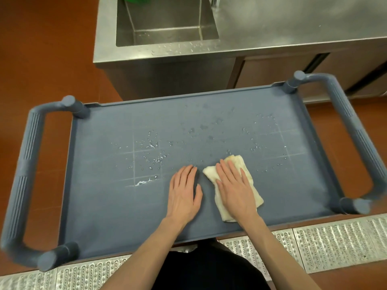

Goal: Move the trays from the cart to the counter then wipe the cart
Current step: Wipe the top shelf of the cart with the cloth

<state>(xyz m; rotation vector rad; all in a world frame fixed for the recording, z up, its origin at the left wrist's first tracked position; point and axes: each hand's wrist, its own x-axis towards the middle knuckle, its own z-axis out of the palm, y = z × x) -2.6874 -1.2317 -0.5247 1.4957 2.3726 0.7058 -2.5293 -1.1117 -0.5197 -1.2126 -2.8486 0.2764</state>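
Observation:
The blue-grey cart (117, 206) fills the middle of the view, and its top shelf carries no trays. Water drops and white streaks are scattered over the shelf, thickest around the wet patch (151, 160) left of centre. A folded cream cloth (211, 174) lies on the shelf near the front, right of centre. My right hand (234, 189) presses flat on the cloth with its fingers spread. My left hand (184, 191) rests flat on the bare shelf just left of the cloth, holding nothing.
A stainless counter (293, 21) with a sink basin (167, 28) stands right behind the cart. Thick cart handles (23, 174) loop out at both ends. A metal floor grate (335, 243) runs under my feet; red floor lies to the left.

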